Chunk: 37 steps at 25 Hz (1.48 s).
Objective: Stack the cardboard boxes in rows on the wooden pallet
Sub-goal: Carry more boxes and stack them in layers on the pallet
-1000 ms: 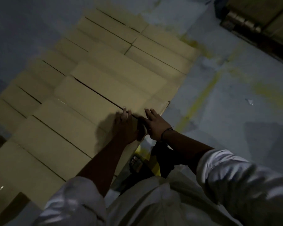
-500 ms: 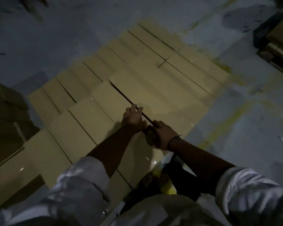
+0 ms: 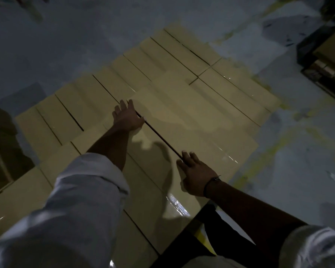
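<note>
Head cam showed the left hand (image 3: 127, 118) had slid out toward 11 o'clock while the right hand (image 3: 196, 172) stayed near, both flat and gripping nothing, spread along the seam of the top cardboard box (image 3: 191, 120) on the stack, so probably just squaring it up.

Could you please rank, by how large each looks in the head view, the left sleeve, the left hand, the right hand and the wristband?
1. left sleeve, inflated by nearness to the camera.
2. right hand and left hand: look alike; the right is nearer, so unranked.
3. wristband, smallest.
</note>
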Motion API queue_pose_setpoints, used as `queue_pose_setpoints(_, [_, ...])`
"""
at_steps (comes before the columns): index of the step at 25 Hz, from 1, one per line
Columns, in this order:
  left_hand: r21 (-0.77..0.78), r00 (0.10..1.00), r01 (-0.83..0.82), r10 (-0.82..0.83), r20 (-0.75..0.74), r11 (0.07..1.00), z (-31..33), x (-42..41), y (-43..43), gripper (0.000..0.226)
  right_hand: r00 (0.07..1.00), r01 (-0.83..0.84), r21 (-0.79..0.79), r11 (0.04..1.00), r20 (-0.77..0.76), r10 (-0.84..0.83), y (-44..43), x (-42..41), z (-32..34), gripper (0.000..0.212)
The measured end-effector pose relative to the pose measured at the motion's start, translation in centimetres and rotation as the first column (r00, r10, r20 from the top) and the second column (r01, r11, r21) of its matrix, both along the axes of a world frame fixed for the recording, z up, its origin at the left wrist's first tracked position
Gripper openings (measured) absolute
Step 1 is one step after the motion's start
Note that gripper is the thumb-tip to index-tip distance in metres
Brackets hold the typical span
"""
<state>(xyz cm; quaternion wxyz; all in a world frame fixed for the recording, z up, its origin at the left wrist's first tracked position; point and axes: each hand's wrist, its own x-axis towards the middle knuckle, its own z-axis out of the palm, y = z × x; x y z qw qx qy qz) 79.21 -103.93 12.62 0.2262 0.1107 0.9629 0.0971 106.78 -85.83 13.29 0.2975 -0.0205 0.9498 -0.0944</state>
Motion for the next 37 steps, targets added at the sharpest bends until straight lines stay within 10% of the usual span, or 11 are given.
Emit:
queue_pose_setpoints(21, [-0.039,0.999,0.021,-0.023,-0.032,0.999,-0.3,-0.9,0.5,0.106,0.998,-0.022,-0.048,0.999,-0.052,0.020,0.8,0.9,0.1,0.078])
queue_pose_setpoints(37, [0.241,0.977,0.201,-0.177,-0.115,0.950,4.8,19.6,21.6,0.066,0.917,0.316,-0.151,0.937,-0.205,-0.342,18.7,1.4,6.5,0.079])
